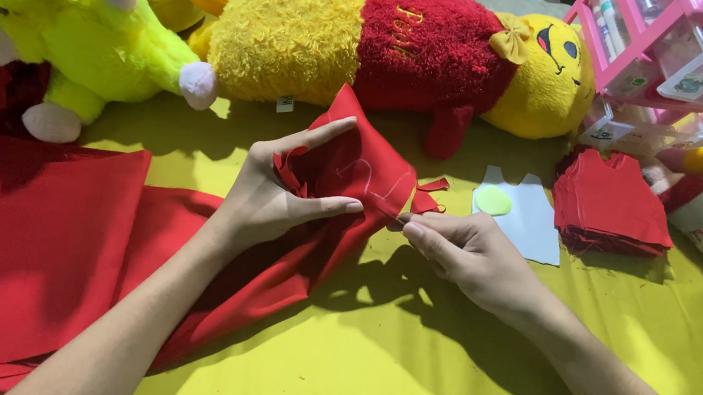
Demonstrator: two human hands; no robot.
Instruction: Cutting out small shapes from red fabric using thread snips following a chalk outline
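Pinching a thread at the red cloth (345,179), right hand (459,252) sews while left hand (282,195) grips its gathered edge; seam looks partway done.

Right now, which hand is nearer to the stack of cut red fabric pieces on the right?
Right. The right hand is just left of the stack of red pieces, apart from it. The left hand is farther left, gripping the red cloth.

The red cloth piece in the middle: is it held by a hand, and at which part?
Yes. The left hand grips the red cloth piece at its bunched upper edge. The right hand pinches a thin white thread beside the cloth's right edge.
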